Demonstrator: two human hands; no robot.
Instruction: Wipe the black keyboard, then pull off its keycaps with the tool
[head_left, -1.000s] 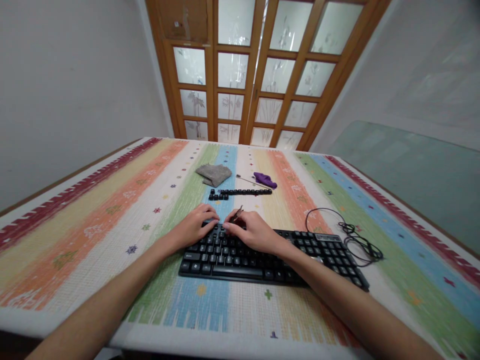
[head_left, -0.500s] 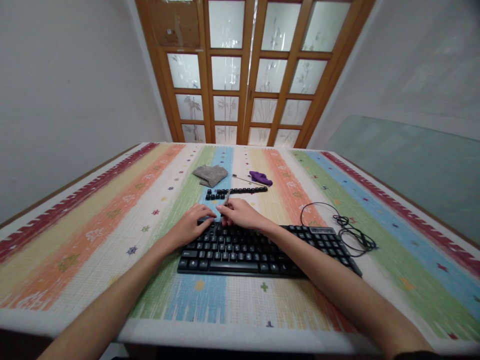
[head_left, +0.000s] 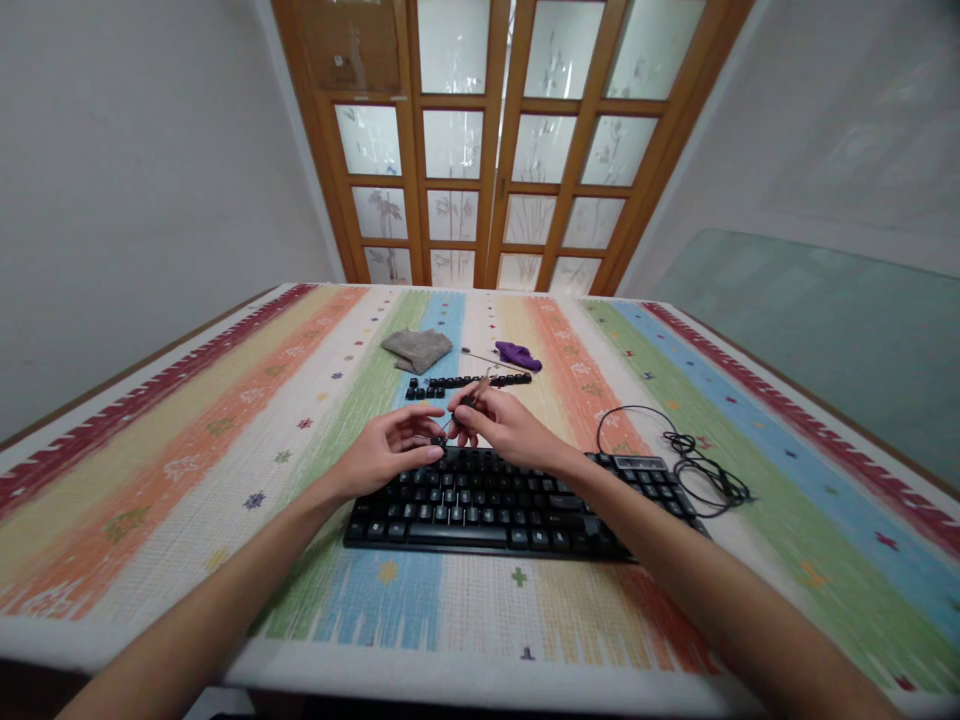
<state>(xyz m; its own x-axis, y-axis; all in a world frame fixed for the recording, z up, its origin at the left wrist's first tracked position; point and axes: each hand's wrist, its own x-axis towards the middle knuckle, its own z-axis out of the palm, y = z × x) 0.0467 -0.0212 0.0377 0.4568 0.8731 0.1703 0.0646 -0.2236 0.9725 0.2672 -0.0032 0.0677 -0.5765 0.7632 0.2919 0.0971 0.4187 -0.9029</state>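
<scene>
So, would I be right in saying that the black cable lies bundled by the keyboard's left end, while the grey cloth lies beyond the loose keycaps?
Not quite: in the head view, the black cable lies bundled by the right end of the keyboard. The grey cloth does lie beyond the loose keycaps.

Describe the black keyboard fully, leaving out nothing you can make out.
The keyboard is black, apparently plastic, with rows of pale-marked keys, a long space bar along its near edge and a greyish panel at the far right. It lies flat, lengthwise across the striped cloth. The right forearm crosses in front of its right part. Both hands are at its far edge, hiding some keys; whether they touch it is unclear.
</scene>
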